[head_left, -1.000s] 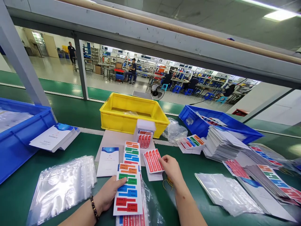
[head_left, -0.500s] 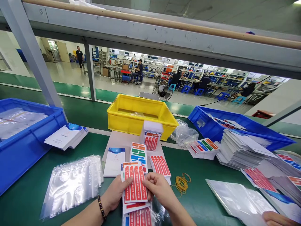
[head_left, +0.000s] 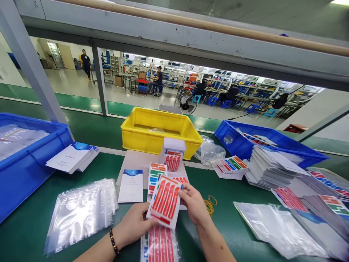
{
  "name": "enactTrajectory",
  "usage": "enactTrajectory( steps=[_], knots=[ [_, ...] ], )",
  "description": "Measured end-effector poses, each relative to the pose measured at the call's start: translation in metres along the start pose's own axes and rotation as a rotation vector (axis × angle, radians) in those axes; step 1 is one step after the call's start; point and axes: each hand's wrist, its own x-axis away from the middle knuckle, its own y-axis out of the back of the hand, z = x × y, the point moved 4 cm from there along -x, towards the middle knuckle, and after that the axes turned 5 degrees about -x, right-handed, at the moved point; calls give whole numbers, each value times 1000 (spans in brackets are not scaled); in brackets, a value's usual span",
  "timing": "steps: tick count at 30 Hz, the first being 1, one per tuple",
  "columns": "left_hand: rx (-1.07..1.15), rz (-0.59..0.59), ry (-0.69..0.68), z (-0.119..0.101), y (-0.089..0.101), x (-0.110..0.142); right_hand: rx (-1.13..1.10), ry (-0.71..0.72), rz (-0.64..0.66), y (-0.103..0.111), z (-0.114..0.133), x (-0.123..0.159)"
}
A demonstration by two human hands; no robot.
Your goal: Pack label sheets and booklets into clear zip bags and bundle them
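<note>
A small stack of sticker sheets [head_left: 165,200], a red-striped one on top, is held tilted between my two hands. My left hand [head_left: 137,222] grips its lower left side, and my right hand [head_left: 195,203] pinches the upper right corner. Below it lies a clear bag with red-striped sheets inside [head_left: 161,245]. Just beyond are a pile of multicoloured sticker sheets [head_left: 154,174] and, partly hidden behind the held stack, a pile of red sticker sheets [head_left: 181,179]. A white booklet with a blue top [head_left: 131,187] lies left of these piles.
Clear plastic bags lie at left [head_left: 81,214] and right [head_left: 278,229]. A yellow bin [head_left: 160,142] stands behind, with blue bins at left [head_left: 35,156] and right [head_left: 272,145]. Rubber bands [head_left: 209,205] lie by my right hand. Paper stacks [head_left: 269,171] fill the right side.
My right hand brought a red sticker sheet from its pile onto the multicoloured one in my left hand. Both hands now hold the stack, tilted and raised slightly. Another person's hand at lower right has left view.
</note>
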Motion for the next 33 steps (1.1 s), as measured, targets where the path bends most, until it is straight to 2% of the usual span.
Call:
enactTrajectory(
  steps=[2, 5, 8, 13, 17, 20, 23, 28, 31, 33],
  knots=[
    [-231, -59, -61, -4, 5, 1, -88, 102, -131, 8, 6, -3],
    [-367, 38, -150, -8, 2, 2, -123, 164, -183, 8, 6, -4],
    [-280, 86, -145, -9, 1, 1, -59, 136, -133, 3, 2, -2],
    [-70, -58, -46, -4, 6, -2, 63, 89, -69, 7, 3, 0],
    [-21, -101, -11, 0, 4, -4, 121, 28, -21, 3, 1, 2],
    [44, -105, -2, 3, 2, -5, 127, -11, 39, -6, -5, 4],
    [131, -140, 6, 6, 3, -5, 192, 25, 131, -13, -7, 9],
    [143, -231, -73, 9, 6, -5, 610, 127, 440, -28, -1, 19],
    [143, -255, -77, 10, 6, -5, 640, 74, 574, -32, -3, 24],
    [156, -255, -70, 9, 7, -4, 629, 31, 577, -31, -6, 24]
  ],
)
